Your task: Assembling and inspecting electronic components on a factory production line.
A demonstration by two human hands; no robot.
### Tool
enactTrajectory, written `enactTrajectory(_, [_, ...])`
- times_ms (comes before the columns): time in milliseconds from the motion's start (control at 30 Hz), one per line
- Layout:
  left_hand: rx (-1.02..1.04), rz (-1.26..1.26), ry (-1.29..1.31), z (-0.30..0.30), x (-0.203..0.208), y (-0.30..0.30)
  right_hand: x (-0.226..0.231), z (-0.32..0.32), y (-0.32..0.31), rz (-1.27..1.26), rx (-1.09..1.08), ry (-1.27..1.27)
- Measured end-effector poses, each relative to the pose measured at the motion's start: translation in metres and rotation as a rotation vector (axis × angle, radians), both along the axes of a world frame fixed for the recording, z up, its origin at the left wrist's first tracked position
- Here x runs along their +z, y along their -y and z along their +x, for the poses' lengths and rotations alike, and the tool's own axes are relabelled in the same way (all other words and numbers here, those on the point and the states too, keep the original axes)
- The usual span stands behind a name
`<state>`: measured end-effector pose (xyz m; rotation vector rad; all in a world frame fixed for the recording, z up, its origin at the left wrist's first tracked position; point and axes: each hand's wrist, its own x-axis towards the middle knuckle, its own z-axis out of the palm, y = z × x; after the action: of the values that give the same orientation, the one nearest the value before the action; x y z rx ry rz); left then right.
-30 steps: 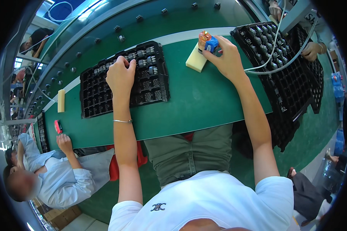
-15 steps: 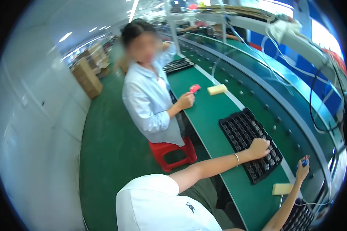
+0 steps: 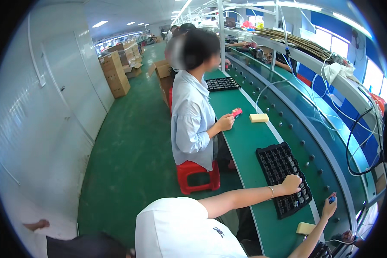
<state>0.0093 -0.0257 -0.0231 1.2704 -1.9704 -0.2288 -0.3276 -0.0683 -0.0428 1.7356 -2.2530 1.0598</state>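
Observation:
My left arm, with a bracelet at the wrist, stretches over a black compartment tray (image 3: 274,160) on the green bench. My left hand (image 3: 291,184) is closed at the tray's right side, its fingers curled downward; what they grip, if anything, is hidden. Rows of small dark and greyish parts sit in the tray's pockets. Farther right, beyond the bench's pale edge strip, my right hand (image 3: 329,208) is closed round a small blue object (image 3: 332,199), which shows at the fingertips. A cream-coloured block (image 3: 305,228) lies beside my right forearm.
A co-worker in a light blue shirt (image 3: 191,112) sits on a red stool (image 3: 198,177), holding a small red car-shaped piece (image 3: 236,112). Another cream block (image 3: 259,118) and black tray (image 3: 222,84) lie farther along. A conveyor (image 3: 296,120) runs alongside. Another person (image 3: 86,247) shows at lower left.
My view has swung, so the scene sits farther right and lower-tilted. The co-worker's head has turned away. Another person has come into view at lower left. My hands keep nearly the same places.

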Motion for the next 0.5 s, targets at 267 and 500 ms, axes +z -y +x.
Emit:
enactTrajectory(267, [0.109,0.04,-0.102,0.001,0.001,-0.003,0.051,0.04,-0.073,-0.361,0.286,0.246])
enactTrajectory(500, [0.066,0.142,-0.353,0.009,0.016,-0.012,0.05,0.076,-0.16,-0.281,0.311,0.661])
